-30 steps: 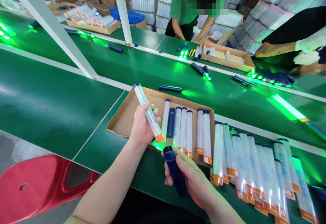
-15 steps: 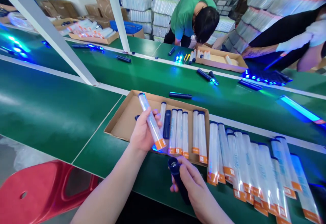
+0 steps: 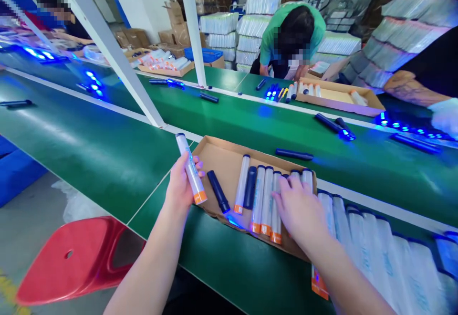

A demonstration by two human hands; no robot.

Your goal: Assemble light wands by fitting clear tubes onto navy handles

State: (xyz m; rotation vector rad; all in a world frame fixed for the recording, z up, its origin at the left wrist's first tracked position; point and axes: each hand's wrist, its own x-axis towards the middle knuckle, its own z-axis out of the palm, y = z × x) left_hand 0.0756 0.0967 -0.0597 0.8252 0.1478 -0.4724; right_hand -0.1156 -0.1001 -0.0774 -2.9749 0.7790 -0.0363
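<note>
My left hand (image 3: 180, 183) is closed around a clear plastic tube (image 3: 195, 184) with a dark cap and an orange end band, held tilted at the left edge of a shallow cardboard box (image 3: 219, 149). Reaching down into the box's right half, my right hand (image 3: 304, 210) has its fingers bent over a dark flashlight (image 3: 285, 176). Only the flashlight's tip shows between the tubes; my palm hides the rest. Several capped tubes (image 3: 266, 200) stand side by side there. A dark flashlight (image 3: 250, 188) lies among them, and another flashlight (image 3: 218, 192) lies tilted at left, a blue glow near its lower end.
More clear tubes (image 3: 386, 257) are piled right of the box. Flashlights, such as one (image 3: 294, 154) behind the box, lie on the green table (image 3: 229, 119). White posts (image 3: 118, 57) rise at left. A red stool (image 3: 67, 262) stands below. Co-workers (image 3: 291, 38) are across the table.
My right hand has moved up and right with the flashlight, from in front of the box into the gap between tubes. My left hand has shifted left, still holding its tube. The view has turned left.
</note>
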